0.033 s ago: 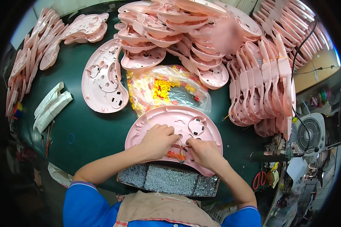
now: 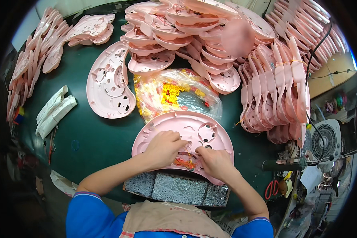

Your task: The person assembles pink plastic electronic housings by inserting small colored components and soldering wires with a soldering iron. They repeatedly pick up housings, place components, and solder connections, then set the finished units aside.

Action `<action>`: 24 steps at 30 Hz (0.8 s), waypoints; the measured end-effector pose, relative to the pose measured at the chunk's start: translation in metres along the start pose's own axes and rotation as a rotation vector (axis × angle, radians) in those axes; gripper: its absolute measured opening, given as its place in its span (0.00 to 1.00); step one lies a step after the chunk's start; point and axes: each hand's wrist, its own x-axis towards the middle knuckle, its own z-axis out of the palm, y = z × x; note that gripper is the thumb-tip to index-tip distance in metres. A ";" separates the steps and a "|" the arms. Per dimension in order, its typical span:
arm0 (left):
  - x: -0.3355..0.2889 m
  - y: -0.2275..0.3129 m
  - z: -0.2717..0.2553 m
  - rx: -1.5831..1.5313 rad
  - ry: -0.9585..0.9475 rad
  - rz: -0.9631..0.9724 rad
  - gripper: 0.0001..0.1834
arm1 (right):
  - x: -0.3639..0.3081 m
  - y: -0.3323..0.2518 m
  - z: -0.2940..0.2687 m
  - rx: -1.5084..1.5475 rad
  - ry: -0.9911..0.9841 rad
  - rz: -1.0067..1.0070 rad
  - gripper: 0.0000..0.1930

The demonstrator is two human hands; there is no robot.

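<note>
Little differs from the earlier frame: the whole scene sits a touch farther right, and between the fingertips a loop of orange-red wire shows more plainly. The left hand (image 2: 166, 147) and right hand (image 2: 217, 160) have kept almost the same places, both over the kidney-shaped pink shell (image 2: 177, 119), which lies hollow side up on the near middle of the green table (image 2: 77, 123). The fingers of both are bent, their tips drawn in toward each other but apart; whether either pinches a strand of the thin wires (image 2: 182, 162) bunched on the near part of the shell, I cannot tell. The left hand and wrist cover the shell's left part, the right hand some of its right. Just nearer, the apron (image 2: 166, 218) stands before a box of small metal parts (image 2: 179, 186), too fine to make out singly. Beyond the shell, the clear bag (image 2: 146, 105) blurs its yellow and red pieces with glare. A round smudge hides part of the far pink stack (image 2: 158, 31), and the picture's dark rim cuts off the right-hand clutter.
</note>
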 end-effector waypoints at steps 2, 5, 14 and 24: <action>-0.011 -0.005 -0.010 -0.105 0.126 -0.044 0.17 | -0.011 -0.009 0.001 -0.094 -0.027 -0.011 0.15; -0.015 -0.006 -0.028 -0.087 0.167 -0.119 0.16 | -0.010 -0.021 0.006 -0.225 0.024 -0.013 0.15; -0.032 -0.004 -0.033 -0.076 0.246 -0.083 0.22 | -0.015 -0.018 0.012 -0.229 0.049 -0.053 0.16; -0.107 -0.009 -0.051 -0.343 0.435 -0.562 0.32 | -0.096 0.049 0.013 0.247 0.344 0.522 0.17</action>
